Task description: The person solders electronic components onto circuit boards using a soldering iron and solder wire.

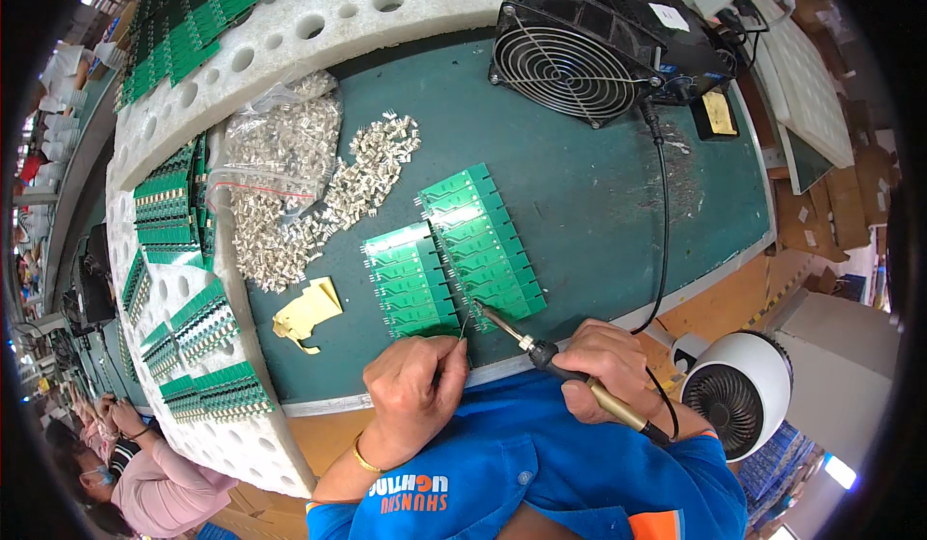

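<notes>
Two green circuit board panels lie side by side on the dark green work mat, the shorter left panel [409,279] and the longer right panel [483,250]. My right hand [603,364] is wrapped around a soldering iron [606,401]. Its tip rests at the lower left edge of the longer panel, touching or just above it. A thin solder wire [464,326] is pinched in the fingertips of my left hand [417,383], and its end reaches close to the iron's tip. Small metal pins line the left edges of both panels.
Small metal connectors spill in a pile [372,168] from a clear plastic bag [280,144]. Nearby lies a torn yellow piece [311,310]. White foam [338,14] holding more boards borders the left and back. A black fan [570,67] stands at the back; the iron's cable [665,221] crosses the right.
</notes>
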A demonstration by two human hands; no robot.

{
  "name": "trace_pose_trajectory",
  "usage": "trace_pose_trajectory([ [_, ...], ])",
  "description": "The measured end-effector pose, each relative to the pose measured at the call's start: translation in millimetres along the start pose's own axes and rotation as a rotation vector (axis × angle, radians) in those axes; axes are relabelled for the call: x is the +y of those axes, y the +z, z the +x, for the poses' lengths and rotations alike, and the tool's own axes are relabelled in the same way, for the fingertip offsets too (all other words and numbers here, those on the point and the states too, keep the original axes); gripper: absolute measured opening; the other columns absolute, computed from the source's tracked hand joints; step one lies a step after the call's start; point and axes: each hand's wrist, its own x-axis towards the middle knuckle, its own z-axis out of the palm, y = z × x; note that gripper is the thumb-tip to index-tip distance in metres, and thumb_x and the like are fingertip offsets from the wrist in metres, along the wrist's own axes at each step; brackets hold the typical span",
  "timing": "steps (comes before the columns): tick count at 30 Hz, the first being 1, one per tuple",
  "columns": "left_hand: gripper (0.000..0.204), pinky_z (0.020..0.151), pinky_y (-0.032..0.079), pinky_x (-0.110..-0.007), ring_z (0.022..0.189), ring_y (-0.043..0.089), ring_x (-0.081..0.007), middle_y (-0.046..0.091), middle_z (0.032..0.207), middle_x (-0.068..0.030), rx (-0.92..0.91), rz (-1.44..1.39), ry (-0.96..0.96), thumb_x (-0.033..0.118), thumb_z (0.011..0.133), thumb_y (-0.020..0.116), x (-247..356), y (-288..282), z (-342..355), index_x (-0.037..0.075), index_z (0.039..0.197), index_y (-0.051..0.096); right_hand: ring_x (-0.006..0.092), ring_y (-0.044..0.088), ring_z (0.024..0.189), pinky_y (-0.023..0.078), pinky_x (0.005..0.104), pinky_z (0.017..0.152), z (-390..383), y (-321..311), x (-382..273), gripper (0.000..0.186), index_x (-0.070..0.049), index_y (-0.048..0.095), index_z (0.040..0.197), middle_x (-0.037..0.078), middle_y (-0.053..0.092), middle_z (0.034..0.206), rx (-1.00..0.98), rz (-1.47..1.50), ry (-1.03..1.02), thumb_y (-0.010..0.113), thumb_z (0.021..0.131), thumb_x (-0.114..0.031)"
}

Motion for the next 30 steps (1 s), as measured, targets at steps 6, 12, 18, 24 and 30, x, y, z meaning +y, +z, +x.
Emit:
trace_pose_trajectory([
  [6,0.013,0.048,0.042,-0.031,0.05,0.055,-0.0203,0.06,0.063,-0.0075,0.004,0.005,-0.001,-0.001,0.076,0.076,2.0,-2.5,-0.1,0.003,0.077,0.063,0.0237,0.058,0.052,0.046,0.0341,0.049,1.2,-1.4,-1.4,0.022,0.002,0.062,0.095,0.01,0.061,0.066,-0.003,0.003,0.0,0.069,0.088,-0.018],
  [12,0.014,0.048,0.042,-0.032,0.051,0.056,-0.0212,0.06,0.064,-0.0077,0.018,0.022,0.015,-0.002,0.075,0.076,3.7,-7.3,-2.9,0.004,0.077,0.063,0.0232,0.057,0.051,0.045,0.0343,0.049,-0.7,-4.8,-3.2,0.02,0.002,0.062,0.094,0.009,0.06,0.065,0.023,0.005,-0.004,0.068,0.088,-0.016],
  [18,0.013,0.05,0.043,-0.032,0.053,0.057,-0.0214,0.061,0.065,-0.0081,0.013,0.031,0.045,-0.002,0.074,0.076,5.3,-5.6,-2.1,0.003,0.078,0.064,0.0232,0.057,0.051,0.045,0.0339,0.048,-1.4,-5.3,-3.5,0.014,0.001,0.062,0.094,0.01,0.06,0.065,0.036,0.036,0.02,0.067,0.085,-0.008],
  [24,0.013,0.05,0.043,-0.032,0.053,0.057,-0.0216,0.06,0.064,-0.0081,0.008,0.033,0.023,-0.002,0.074,0.076,6.6,-2.4,-2.9,0.003,0.077,0.065,0.024,0.057,0.051,0.046,0.0345,0.049,-3.5,-5.5,-4.1,0.015,0.001,0.061,0.093,0.012,0.062,0.068,0.052,0.059,0.08,0.066,0.078,0.001],
  [30,0.013,0.05,0.044,-0.035,0.053,0.057,-0.0255,0.059,0.062,-0.0097,0.015,0.039,0.011,-0.001,0.071,0.077,7.9,-0.6,-2.1,0.004,0.077,0.066,0.0238,0.057,0.051,0.046,0.0351,0.049,-1.6,-5.0,-2.9,0.017,0.001,0.061,0.092,0.012,0.062,0.068,0.054,0.059,0.09,0.065,0.075,0.004],
])
